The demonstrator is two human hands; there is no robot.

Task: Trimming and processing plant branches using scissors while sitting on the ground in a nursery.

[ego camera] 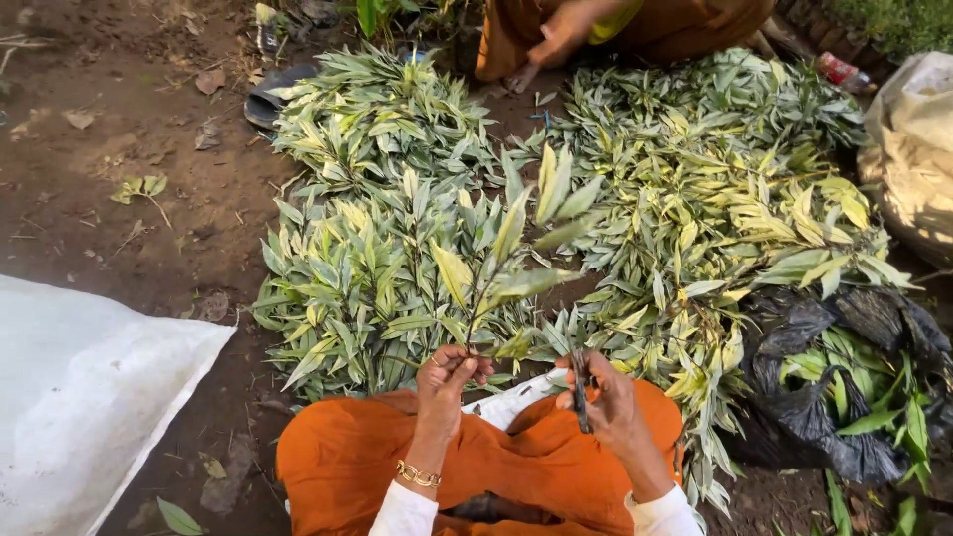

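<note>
My left hand (449, 375) pinches the thin stem of a leafy sprig (506, 260) with green and pale yellow leaves and holds it upright over my lap. My right hand (602, 393) grips a small dark cutting tool (580, 393), blade pointing down, just right of the stem's base. A gold bangle sits on my left wrist. My knees are covered in orange cloth (347, 457). Heaps of the same cut sprigs (387, 268) lie on the ground just in front of me.
A white sack (79, 387) lies at the left. At the right a black plastic bag (844, 397) holds more leaves, with a pale sack (913, 149) behind. Another person in orange (566, 35) crouches at the top. Bare brown soil (109, 149) at left.
</note>
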